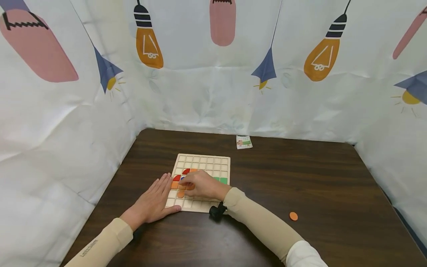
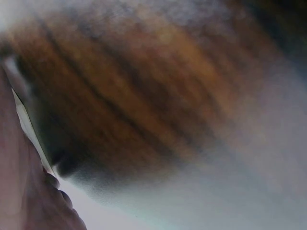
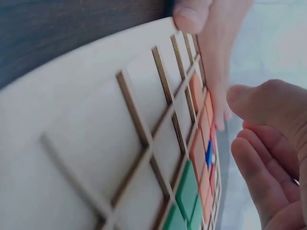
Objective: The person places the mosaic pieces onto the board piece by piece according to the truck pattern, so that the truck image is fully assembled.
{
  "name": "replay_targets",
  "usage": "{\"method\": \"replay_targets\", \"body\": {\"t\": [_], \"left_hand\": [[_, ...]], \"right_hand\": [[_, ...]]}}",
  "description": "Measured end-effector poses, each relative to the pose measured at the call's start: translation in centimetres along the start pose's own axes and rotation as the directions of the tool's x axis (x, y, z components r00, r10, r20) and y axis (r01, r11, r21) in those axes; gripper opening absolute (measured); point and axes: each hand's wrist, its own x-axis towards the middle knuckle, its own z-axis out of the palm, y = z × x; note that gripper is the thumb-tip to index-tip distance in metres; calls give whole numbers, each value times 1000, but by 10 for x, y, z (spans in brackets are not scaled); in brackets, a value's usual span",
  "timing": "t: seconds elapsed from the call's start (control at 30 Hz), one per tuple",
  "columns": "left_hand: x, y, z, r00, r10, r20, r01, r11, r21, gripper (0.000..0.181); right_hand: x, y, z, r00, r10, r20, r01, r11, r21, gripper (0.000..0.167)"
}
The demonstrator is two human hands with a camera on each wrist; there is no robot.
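Note:
A pale wooden grid board (image 1: 218, 160) lies on the table, with coloured pieces set in its squares. My left hand (image 1: 150, 204) rests flat along the board's left edge, fingers straight, thumb at the near edge. Over the board's left middle is my right hand (image 1: 206, 184), its fingers loosely bent. In the right wrist view, thumb and fingers stand apart with nothing visible between them. Around it are red pieces (image 1: 176, 178), orange pieces (image 1: 174, 185), a blue piece (image 3: 208, 154), green pieces (image 3: 187, 192) and a round orange piece (image 1: 181, 194). The left wrist view is blurred.
A loose orange disc (image 1: 293, 216) lies on the dark wooden table (image 1: 320, 178) to the right. A small printed card (image 1: 244, 142) with a coloured grid lies at the far edge. White patterned cloth (image 1: 213, 96) stands behind and beside the table.

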Motion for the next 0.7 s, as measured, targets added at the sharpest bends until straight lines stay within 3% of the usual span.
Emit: {"method": "replay_targets", "body": {"t": [0.37,0.7], "left_hand": [[-2,0,3,1000,-22,10,23,1000,-22,110],[0,2,-2,1000,7,-31,-8,1000,-7,107]], "right_hand": [[-46,20,-19,994,106,1,-106,990,94,36],[-93,39,-39,990,140,-31,-137,988,72,37]]}}
